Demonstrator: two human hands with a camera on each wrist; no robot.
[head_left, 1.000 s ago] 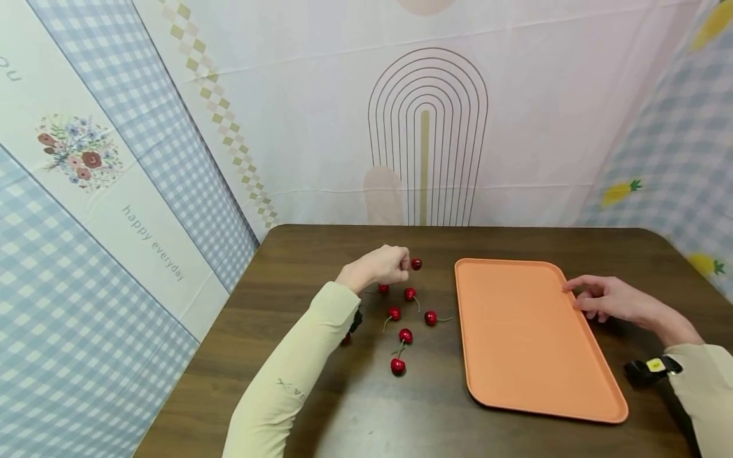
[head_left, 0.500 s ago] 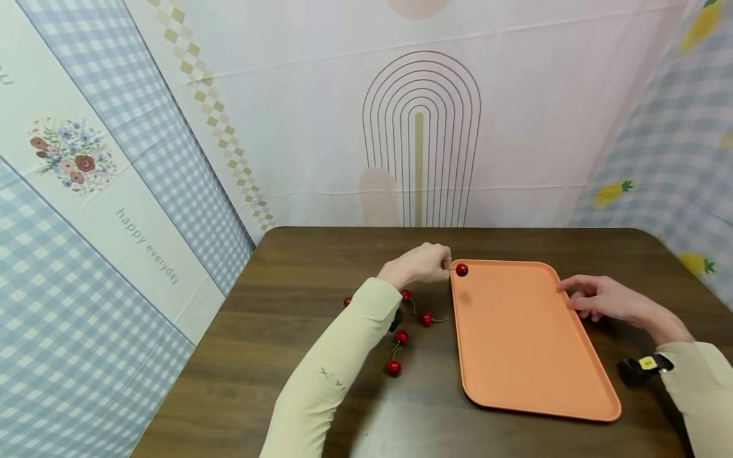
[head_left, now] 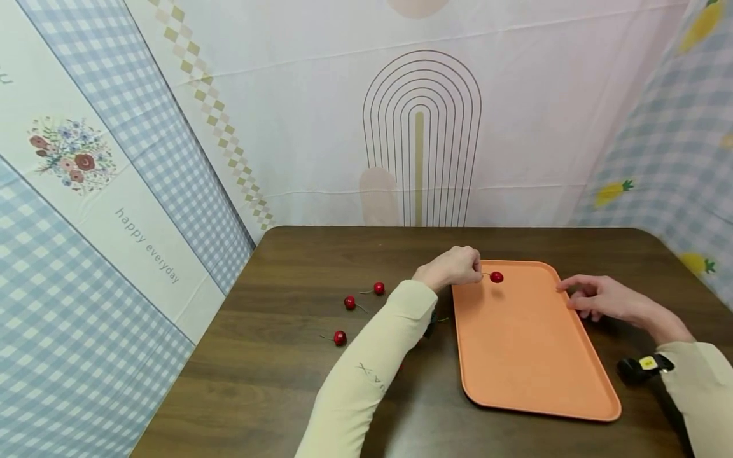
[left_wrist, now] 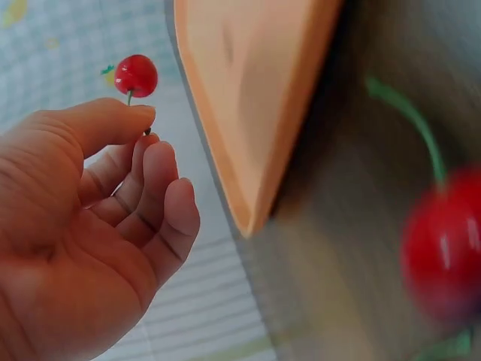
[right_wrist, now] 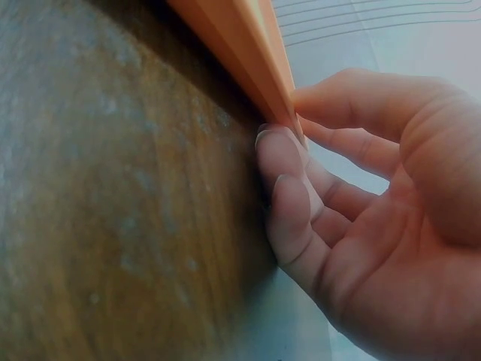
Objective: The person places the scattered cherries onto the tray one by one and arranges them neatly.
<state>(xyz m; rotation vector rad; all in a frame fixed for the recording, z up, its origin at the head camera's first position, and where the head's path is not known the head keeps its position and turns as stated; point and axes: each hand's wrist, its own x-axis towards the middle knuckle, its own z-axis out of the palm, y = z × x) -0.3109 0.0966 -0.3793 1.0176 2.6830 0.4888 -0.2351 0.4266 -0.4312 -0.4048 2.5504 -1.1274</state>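
Note:
Pinched by its stem between thumb and fingertips, a red cherry is held over the far left part of the orange tray by my left hand. The left wrist view shows that same cherry above the thumb, its stem in the pinch. My right hand grips the tray's right rim; in the right wrist view the thumb lies on the rim and curled fingers bear against its outer side. Left of the tray, loose cherries with green stems lie on the table, some hidden behind the left sleeve.
The dark wooden table reaches back to a printed cloth hanging behind it. A blue checked cloth hangs at the left, another at the right. A black wrist strap is on the right arm.
My left hand has carried the cherry to the right, from the table to over the tray. Cherries behind the left forearm have come into sight. The right hand stays on the rim.

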